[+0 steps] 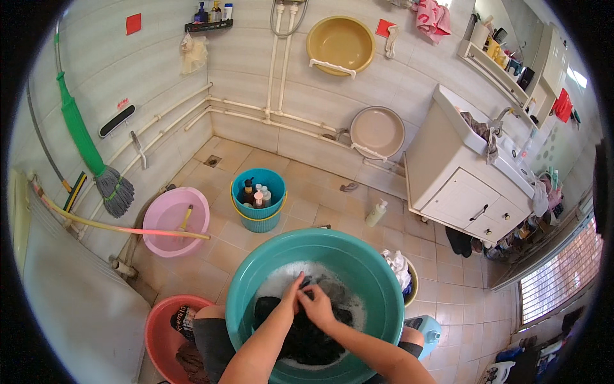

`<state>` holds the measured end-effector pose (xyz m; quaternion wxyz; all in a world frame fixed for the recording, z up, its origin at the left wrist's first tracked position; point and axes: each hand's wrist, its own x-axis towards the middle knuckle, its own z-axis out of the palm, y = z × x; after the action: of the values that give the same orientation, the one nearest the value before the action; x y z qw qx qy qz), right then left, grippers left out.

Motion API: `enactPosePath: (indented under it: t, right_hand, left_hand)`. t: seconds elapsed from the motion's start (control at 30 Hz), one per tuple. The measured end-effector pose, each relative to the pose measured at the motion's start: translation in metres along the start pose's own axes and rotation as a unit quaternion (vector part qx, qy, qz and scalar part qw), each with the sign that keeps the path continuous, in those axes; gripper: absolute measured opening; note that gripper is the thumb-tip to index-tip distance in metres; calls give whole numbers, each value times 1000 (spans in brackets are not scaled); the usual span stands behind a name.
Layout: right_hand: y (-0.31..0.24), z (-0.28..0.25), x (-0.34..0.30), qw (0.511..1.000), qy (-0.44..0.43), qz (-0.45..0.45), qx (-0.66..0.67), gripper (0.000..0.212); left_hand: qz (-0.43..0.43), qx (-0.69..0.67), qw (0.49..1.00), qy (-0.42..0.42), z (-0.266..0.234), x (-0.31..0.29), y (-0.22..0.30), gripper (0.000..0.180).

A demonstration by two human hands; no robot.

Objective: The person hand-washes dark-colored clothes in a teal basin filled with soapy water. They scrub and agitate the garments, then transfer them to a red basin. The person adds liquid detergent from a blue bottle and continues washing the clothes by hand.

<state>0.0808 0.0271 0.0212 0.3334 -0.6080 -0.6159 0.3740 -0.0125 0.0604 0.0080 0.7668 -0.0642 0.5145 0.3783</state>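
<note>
While foam rings the round teal basin (pixel 243 288), both hands' fingers (pixel 311 296) pinch wet dark cloth (pixel 307 339).

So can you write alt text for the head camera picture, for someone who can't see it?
Both hands, left hand and right hand, grip dark cloth in a soapy teal basin on a tiled bathroom floor. Nearby sit a pink basin and a blue bucket of bottles.

From my feed it's just two bare forearms, no sleeves, no watch or rings on the left hand (pixel 293 296) or right hand (pixel 318 307), plus dark grey shorts (pixel 214 342) left of the teal basin (pixel 256 281).
</note>
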Motion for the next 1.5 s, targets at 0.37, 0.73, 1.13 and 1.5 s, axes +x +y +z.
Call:
enactPosePath:
  t: [0.37, 0.73, 1.13, 1.5]
  right_hand:
    - [53, -9, 54, 989, 5, 148, -1, 47]
    - [69, -21, 43, 949, 63, 285, -117, 56]
    - [-28, -4, -3, 964, -49, -104, -238, 34]
    - [58, -33, 38, 958, -74, 121, -250, 49]
  left_hand:
    - [267, 132, 950, 95, 19, 3, -26, 31]
    - [165, 190, 958, 135, -11, 22, -16, 40]
    - [126, -19, 988, -87, -29, 66, -30, 33]
    - [228, 155, 944, 179, -9, 19, -7, 40]
